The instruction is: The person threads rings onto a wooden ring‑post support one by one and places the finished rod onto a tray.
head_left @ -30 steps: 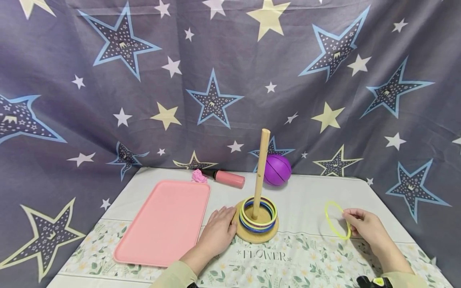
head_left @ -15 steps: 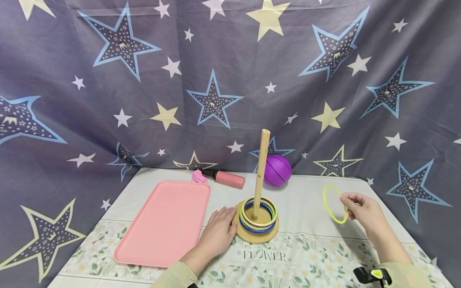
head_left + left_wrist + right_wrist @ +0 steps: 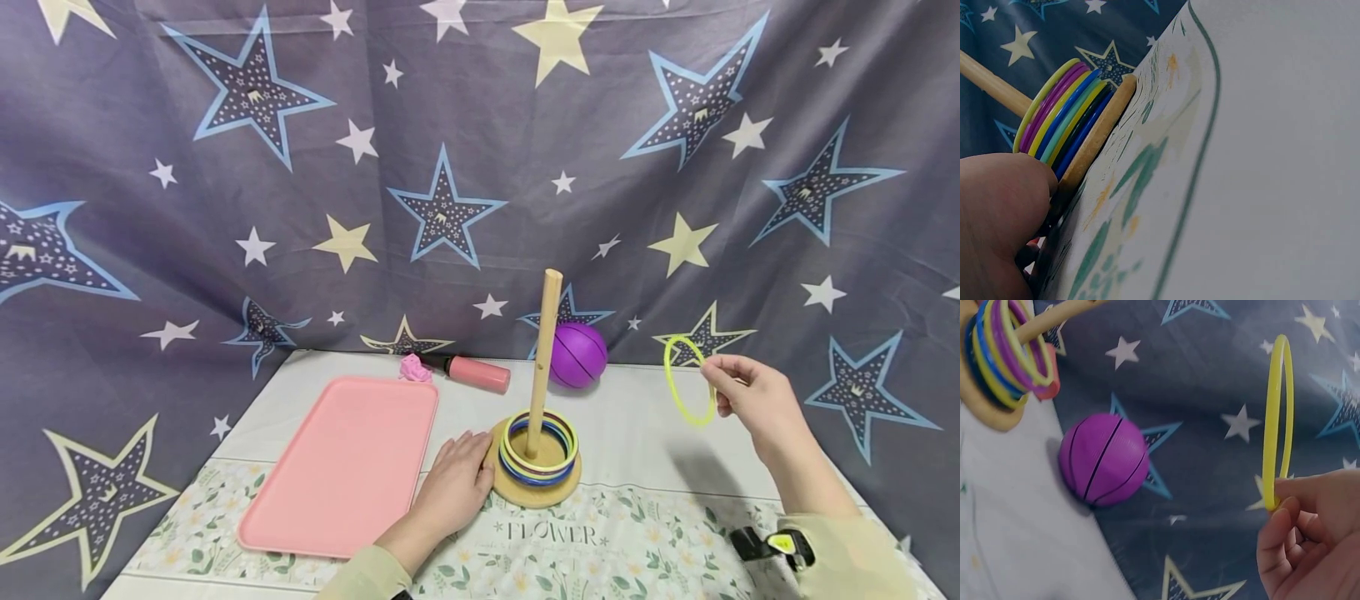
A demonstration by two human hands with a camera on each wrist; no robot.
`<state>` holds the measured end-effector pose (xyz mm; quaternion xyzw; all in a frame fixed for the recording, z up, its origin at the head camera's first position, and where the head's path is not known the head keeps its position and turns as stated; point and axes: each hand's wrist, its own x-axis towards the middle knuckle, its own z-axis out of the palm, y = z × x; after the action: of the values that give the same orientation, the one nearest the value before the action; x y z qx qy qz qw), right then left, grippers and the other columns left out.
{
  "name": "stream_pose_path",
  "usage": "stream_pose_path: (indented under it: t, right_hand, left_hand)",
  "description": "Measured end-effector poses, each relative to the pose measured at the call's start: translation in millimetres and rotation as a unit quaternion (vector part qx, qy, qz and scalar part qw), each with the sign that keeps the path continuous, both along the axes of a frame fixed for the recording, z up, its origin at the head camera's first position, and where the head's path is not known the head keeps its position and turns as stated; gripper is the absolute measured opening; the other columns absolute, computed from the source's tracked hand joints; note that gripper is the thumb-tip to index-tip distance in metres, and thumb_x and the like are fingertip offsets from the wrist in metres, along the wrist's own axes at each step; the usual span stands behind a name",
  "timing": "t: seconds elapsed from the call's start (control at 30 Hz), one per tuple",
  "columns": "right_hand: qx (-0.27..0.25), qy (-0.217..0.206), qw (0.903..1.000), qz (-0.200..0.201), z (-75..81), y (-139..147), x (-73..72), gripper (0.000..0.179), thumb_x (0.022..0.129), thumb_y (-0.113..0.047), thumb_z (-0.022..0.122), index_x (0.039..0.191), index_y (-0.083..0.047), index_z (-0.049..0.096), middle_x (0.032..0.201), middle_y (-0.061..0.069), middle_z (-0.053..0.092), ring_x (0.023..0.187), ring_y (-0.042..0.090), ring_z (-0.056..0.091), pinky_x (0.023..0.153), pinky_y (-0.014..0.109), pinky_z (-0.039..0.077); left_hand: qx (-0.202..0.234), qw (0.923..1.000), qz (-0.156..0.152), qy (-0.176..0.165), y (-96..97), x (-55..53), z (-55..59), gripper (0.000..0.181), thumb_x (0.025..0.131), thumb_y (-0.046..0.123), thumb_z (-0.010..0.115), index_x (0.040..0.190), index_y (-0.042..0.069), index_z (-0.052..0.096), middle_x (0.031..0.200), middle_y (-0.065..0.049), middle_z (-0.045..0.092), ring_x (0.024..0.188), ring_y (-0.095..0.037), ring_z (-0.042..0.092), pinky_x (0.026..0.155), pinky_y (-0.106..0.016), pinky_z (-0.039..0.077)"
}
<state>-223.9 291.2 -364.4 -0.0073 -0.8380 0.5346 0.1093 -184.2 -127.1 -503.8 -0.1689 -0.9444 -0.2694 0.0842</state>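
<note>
My right hand (image 3: 752, 398) pinches a yellow ring (image 3: 669, 377) by its edge, held in the air over the right part of the table. In the right wrist view the thumb and fingertips grip the lower end of that ring (image 3: 1270, 425). A wooden peg (image 3: 542, 358) rises from a round wooden base (image 3: 534, 497), with several coloured rings (image 3: 507, 467) stacked around it. My left hand (image 3: 456, 481) rests on the table, its fingers extended beside the base's left edge. The left wrist view shows the stacked rings (image 3: 1054, 112) just beyond that hand (image 3: 1000, 212).
A pink tray (image 3: 341, 467) lies to the left. Behind stand a purple ball (image 3: 578, 356), a pink hand pump (image 3: 478, 373) and a crumpled pink item (image 3: 415, 367). A starred curtain (image 3: 465, 108) hangs at the table's back edge.
My right hand has lifted the yellow ring up off the table, a little to the left. The left hand and the peg have stayed where they were.
</note>
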Motion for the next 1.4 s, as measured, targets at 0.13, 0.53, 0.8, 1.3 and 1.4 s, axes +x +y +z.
stream_pose_path:
  t: [0.13,0.53,0.8,1.3,1.4]
  right_hand:
    - [0.003,0.017,0.9999,0.001,15.4,-8.7,0.2,0.034,0.113,-0.031,0.068,0.126,0.000,0.068,0.079,-0.003,0.059,0.068,0.013,0.056,0.061,0.025,0.057]
    - [0.014,0.049,0.9986,0.014,49.1,-36.7,-2.6,0.037,0.112,-0.032,0.069,0.128,0.000,0.067,0.080,-0.001,0.058,0.070,0.015,0.056,0.062,0.024,0.056]
    - [0.002,0.066,0.9973,0.032,72.3,-57.6,-5.8,0.033,0.110,-0.030,0.071,0.126,-0.001,0.069,0.081,-0.003,0.058,0.069,0.015,0.055,0.061,0.025,0.054]
    - [-0.025,0.102,0.9919,0.072,99.5,-90.7,-15.0,0.031,0.109,-0.026,0.074,0.124,0.001,0.070,0.079,-0.006,0.058,0.064,0.012,0.053,0.055,0.024,0.050]
    - [-0.027,0.104,0.9915,0.073,103.1,-96.4,-15.3,0.030,0.109,-0.027,0.074,0.123,-0.001,0.070,0.080,-0.005,0.058,0.064,0.013,0.053,0.056,0.025,0.050]
  left_hand:
    - [0.000,1.0000,0.001,-0.001,0.1,-0.3,-0.2,0.052,0.113,0.018,0.057,0.159,-0.005,0.053,0.162,-0.021,0.056,0.157,-0.043,0.043,0.132,-0.063,0.025]
    - [0.002,1.0000,0.001,0.000,-0.5,1.4,-0.3,0.051,0.113,0.018,0.058,0.159,-0.006,0.053,0.161,-0.021,0.056,0.157,-0.043,0.044,0.132,-0.063,0.025]
    - [0.003,1.0000,0.002,0.002,-1.0,1.1,-1.6,0.051,0.113,0.018,0.059,0.159,-0.005,0.054,0.161,-0.021,0.057,0.156,-0.042,0.044,0.132,-0.062,0.026]
    - [0.003,1.0000,0.002,-0.001,0.6,0.8,0.9,0.051,0.113,0.017,0.058,0.159,-0.005,0.053,0.161,-0.021,0.056,0.157,-0.042,0.044,0.132,-0.062,0.025]
    - [0.000,1.0000,0.001,-0.003,1.1,-0.2,0.1,0.051,0.113,0.018,0.058,0.159,-0.005,0.053,0.162,-0.021,0.056,0.157,-0.042,0.043,0.133,-0.062,0.025]
